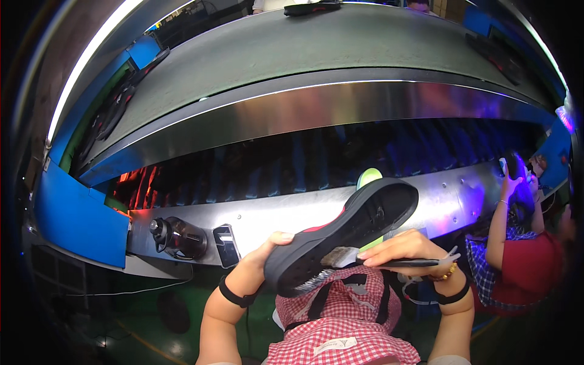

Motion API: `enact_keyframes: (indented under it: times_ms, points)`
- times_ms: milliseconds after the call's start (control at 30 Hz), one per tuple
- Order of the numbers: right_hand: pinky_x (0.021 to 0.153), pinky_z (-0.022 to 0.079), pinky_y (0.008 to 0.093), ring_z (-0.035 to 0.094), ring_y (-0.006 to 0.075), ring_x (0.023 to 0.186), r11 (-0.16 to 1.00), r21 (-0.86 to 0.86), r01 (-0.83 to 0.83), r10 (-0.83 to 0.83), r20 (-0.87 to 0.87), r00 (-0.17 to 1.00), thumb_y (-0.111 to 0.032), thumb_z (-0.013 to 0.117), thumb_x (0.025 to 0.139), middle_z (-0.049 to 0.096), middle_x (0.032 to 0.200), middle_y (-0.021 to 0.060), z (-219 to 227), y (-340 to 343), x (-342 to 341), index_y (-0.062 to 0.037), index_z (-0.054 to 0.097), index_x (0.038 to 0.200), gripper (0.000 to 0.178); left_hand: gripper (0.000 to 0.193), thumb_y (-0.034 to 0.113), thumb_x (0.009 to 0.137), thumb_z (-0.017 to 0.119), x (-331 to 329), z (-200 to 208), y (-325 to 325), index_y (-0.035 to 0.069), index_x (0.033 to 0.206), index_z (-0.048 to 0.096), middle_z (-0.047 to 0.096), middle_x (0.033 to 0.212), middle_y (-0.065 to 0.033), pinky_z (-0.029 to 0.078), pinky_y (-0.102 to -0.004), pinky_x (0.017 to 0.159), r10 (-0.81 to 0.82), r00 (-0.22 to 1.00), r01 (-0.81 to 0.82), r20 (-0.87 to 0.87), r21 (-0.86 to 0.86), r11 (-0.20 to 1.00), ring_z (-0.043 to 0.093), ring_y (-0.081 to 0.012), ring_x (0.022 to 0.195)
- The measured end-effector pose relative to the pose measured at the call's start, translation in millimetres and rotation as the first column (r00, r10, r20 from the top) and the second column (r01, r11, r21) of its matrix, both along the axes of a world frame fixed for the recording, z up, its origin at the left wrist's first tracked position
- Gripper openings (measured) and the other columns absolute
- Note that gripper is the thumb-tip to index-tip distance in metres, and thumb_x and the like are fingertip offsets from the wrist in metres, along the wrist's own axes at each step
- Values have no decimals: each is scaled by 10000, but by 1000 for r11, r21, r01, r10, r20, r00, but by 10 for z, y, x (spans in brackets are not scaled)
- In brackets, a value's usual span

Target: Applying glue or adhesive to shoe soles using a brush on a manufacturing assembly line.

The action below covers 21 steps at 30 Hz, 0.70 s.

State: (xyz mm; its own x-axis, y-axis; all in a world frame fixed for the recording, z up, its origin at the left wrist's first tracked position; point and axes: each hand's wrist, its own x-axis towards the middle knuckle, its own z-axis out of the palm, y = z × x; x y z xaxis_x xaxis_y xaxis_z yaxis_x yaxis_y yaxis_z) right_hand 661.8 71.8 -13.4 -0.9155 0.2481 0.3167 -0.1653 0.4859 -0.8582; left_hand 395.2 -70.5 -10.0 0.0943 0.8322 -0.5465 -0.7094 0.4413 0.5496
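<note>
My left hand (266, 254) grips one end of a dark shoe (359, 222) with a red strip along its edge. The shoe is tilted, its black underside turned toward me. In my right hand (410, 246) is a flat paintbrush (342, 257) with a dark handle, the fingers pinching it near the ferrule. The bristles lie over the lower part of the underside; whether they touch it I cannot tell. A light green piece (369, 177) shows behind the shoe's far edge, mostly hidden by it.
On the metal ledge (267, 218) stand a dark bottle (182, 238) and a phone (227, 246). Beyond runs a green conveyor belt (340, 48) carrying several dark shoe parts (311, 8). At right, a person in red (532, 261) handles another dark piece.
</note>
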Motion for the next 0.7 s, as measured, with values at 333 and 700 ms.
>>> enact_keyframes:
  times_ms: [333,700]
  points:
    - [922,518,345,663,250,1034,994,-94,50,-55,-59,997,2,693,816,684,1092,147,-147,22,-4,-23,689,1049,235,539,306,893,504,-74,-104,-146,-75,1275,513,604,1220,-200,439,-309,998,164,986,-161,-34,80,984,611,-250,1090]
    - [955,496,336,647,224,1062,984,-174,48,-58,-53,997,1,695,818,683,1104,136,-336,71,45,-15,690,1040,222,706,466,859,492,-678,-909,69,-50,1340,453,555,1302,-202,390,-402,1053,-76,960,8,268,245,969,579,-318,1133]
